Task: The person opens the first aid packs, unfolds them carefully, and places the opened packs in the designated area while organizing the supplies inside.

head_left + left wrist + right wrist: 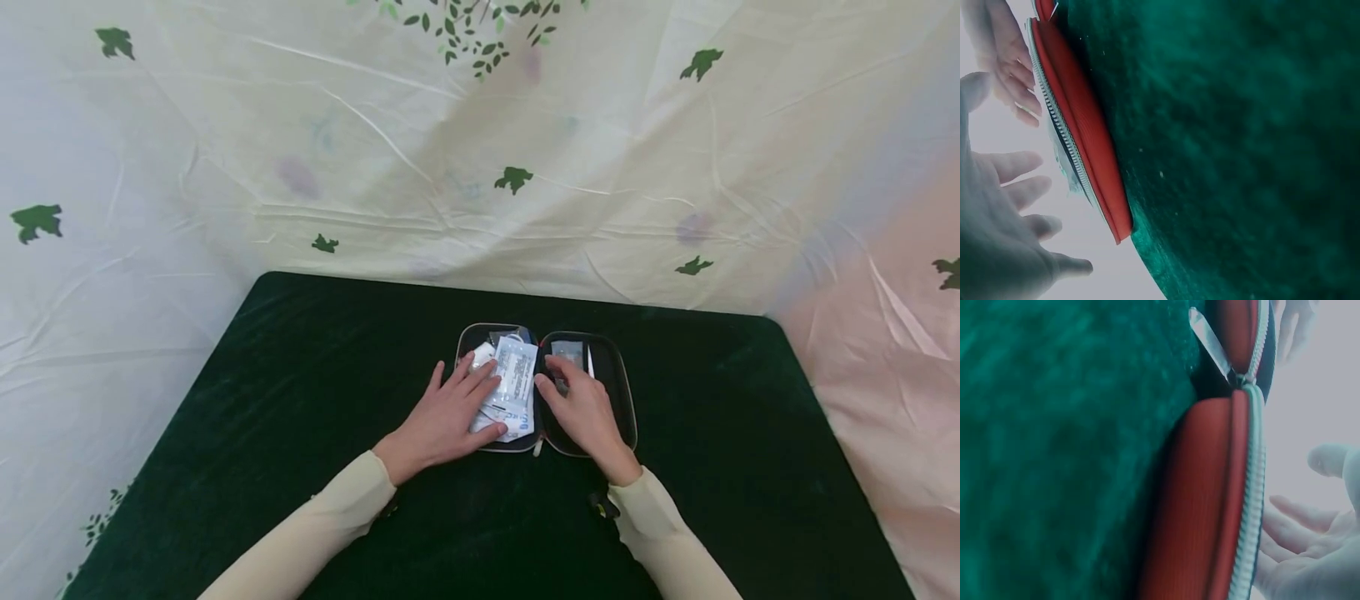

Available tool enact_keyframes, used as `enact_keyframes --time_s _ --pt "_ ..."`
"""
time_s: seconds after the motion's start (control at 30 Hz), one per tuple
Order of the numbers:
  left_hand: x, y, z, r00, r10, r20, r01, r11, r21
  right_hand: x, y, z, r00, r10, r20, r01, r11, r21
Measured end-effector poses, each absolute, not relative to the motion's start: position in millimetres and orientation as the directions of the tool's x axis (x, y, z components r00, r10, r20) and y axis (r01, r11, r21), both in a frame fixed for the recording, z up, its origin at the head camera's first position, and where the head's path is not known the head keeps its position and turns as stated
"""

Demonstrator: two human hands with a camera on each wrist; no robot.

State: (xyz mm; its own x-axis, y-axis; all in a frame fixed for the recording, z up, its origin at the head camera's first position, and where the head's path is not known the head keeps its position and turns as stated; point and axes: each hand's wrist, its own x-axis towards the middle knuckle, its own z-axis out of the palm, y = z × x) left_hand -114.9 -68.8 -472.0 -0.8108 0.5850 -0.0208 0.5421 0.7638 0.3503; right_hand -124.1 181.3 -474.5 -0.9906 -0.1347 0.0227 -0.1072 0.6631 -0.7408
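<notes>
The left hand [447, 419] has its fingers spread wide over some white packets [516, 367]; I can't tell if they press down. The right hand [587, 410] bends by a pale packet [567, 352], thumb and finger apart, with nothing seen between them. All the packets lie inside a red case [618, 392] on the green tabletop [337, 358]. The unzipping looks done: both halves lie open. The case is not zipped up; what else is left, I can't tell.
</notes>
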Motion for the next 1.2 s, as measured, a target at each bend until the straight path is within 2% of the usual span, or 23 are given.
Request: enact_keyframes --time_s 0.5,0.67,0.9,1.2 --pt "-111 -63 -473 -0.791 0.608 -0.064 0.561 0.763 0.321 -122 169 -475 -0.993 -0.117 0.025 -0.100 0.695 -0.712" --pt "-108 -59 -474 -0.782 0.619 -0.066 0.576 0.760 0.299 -123 168 -474 -0.992 -0.109 0.060 -0.119 0.694 -0.710" --pt "-107 -56 -475 -0.784 0.617 -0.074 0.572 0.763 0.300 -124 168 -473 -0.990 -0.080 0.120 -0.143 0.653 -0.744" --pt "-104 -57 -475 -0.779 0.627 -0.016 0.591 0.742 0.317 -125 170 -470 -0.991 -0.066 0.113 -0.130 0.596 -0.793"
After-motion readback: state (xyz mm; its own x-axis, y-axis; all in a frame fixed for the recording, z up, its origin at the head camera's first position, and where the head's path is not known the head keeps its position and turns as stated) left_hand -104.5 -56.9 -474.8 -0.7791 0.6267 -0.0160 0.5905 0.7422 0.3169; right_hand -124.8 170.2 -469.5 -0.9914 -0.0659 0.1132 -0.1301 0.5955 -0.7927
